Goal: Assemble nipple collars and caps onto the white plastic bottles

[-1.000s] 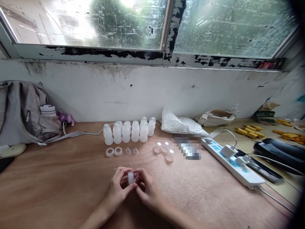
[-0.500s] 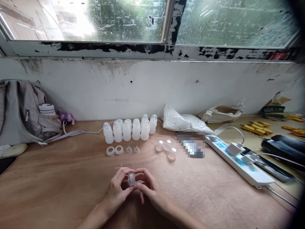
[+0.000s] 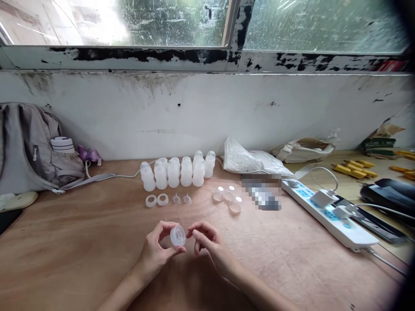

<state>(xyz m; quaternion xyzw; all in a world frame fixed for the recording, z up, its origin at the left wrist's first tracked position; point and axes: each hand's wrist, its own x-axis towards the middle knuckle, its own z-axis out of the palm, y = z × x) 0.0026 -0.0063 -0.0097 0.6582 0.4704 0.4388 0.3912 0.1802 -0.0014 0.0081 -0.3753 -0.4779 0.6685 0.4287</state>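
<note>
My left hand [image 3: 158,243] is closed on a translucent round bottle collar [image 3: 177,236], gripping it by the rim between thumb and fingers. The collar is tilted so its round face shows towards me. Just to its right, my right hand [image 3: 207,242] is open with loosely bent fingers, apart from the collar and holding nothing I can see. Beyond the hands lie two ring collars [image 3: 162,199] and two clear nipples [image 3: 186,199]. Several frosted baby bottles [image 3: 174,173] stand in a group behind them, most with clear domed tops.
Clear round discs [image 3: 234,207] and small white discs [image 3: 238,199] lie right of centre. A white power strip [image 3: 333,224] with plugged-in chargers runs along the right. A grey backpack [image 3: 19,147] stands at left; white plastic bags [image 3: 243,157] lie against the wall.
My right hand has let go of the collar and moved slightly right. In my left hand, the collar has turned from edge-on to show its face. The camera view has shifted a little.
</note>
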